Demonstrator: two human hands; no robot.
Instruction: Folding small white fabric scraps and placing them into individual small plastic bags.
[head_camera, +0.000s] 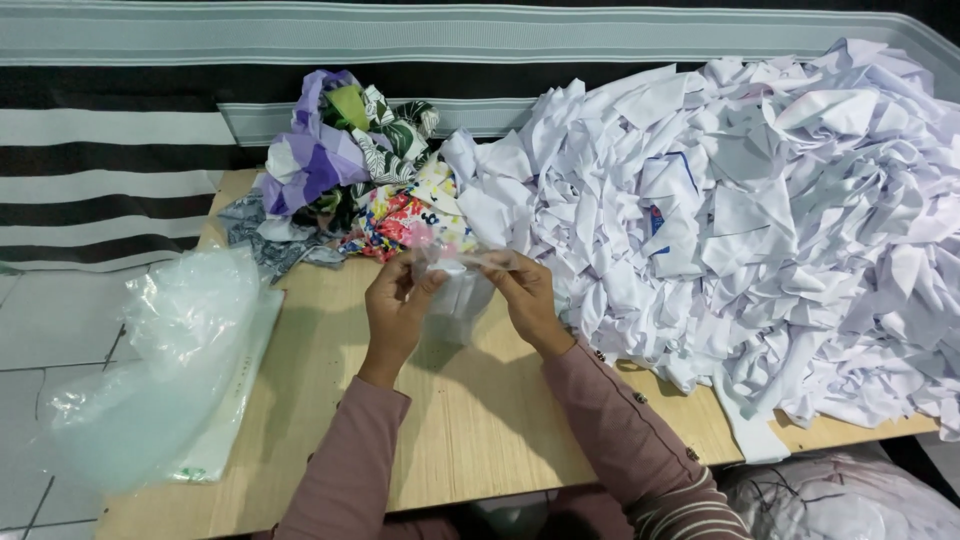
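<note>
My left hand (395, 305) and my right hand (527, 295) are raised over the wooden table (480, 420), both pinching the top edge of a small clear plastic bag (458, 290) that hangs between them. The bag looks see-through and limp. Just beyond the hands lies a heap of coloured patterned fabric pieces (350, 170), purple, green, floral and grey. To the right spreads a large pile of white fabric pieces (740, 210), some with blue marks. Both arms wear mauve long sleeves.
A stack of clear plastic bags (170, 370) lies on the table's left end, hanging over the edge. A striped black, white and grey mat (110, 150) covers the floor behind. More plastic-wrapped bundles (850, 500) sit below the table's right side.
</note>
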